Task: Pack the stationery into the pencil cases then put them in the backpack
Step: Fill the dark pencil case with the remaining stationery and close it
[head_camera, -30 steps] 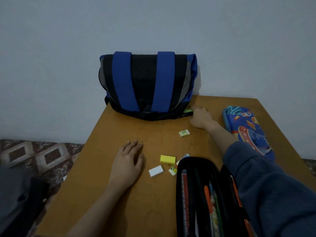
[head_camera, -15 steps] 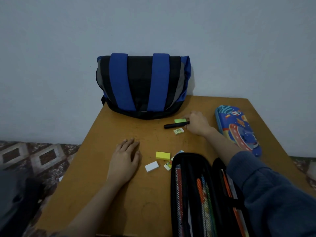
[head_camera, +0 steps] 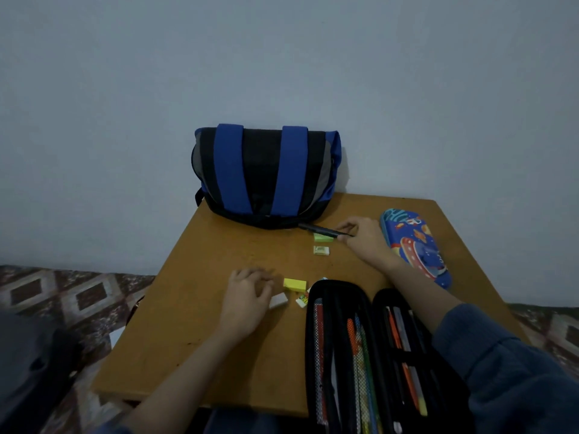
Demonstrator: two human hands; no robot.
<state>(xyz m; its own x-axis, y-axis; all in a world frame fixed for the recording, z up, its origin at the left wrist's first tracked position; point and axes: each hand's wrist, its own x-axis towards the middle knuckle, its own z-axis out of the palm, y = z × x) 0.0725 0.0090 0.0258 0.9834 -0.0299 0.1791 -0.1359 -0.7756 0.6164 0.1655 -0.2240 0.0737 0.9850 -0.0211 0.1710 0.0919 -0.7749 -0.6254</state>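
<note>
**My right grip pinches the black pen**

My right grip (head_camera: 365, 239) is far out on the desk (head_camera: 203, 339), close to the backpack. Its fingers pinch one end of a black pen (head_camera: 319, 229). The other end of the pen points at the bottom of the backpack (head_camera: 266, 173). The pen lies over the top edge of a green eraser (head_camera: 322, 237). A small white and green eraser (head_camera: 321, 250) sits just below that one.

My left grip (head_camera: 247, 299) rests on the desk with its fingers curled in. A white eraser (head_camera: 279, 301) is right by its thumb. I cannot tell if my left grip holds it or only touches it. A yellow eraser (head_camera: 294, 284) is just beside it. One more small eraser (head_camera: 303, 300) lies against the black pencil case (head_camera: 341, 292).

The black pencil case is open flat near me, and pens and pencils fill both halves. A blue pencil case (head_camera: 416, 245) with space pictures lies zipped up on the right, beside my right arm. The backpack stands at the back of the desk by the wall.
</note>
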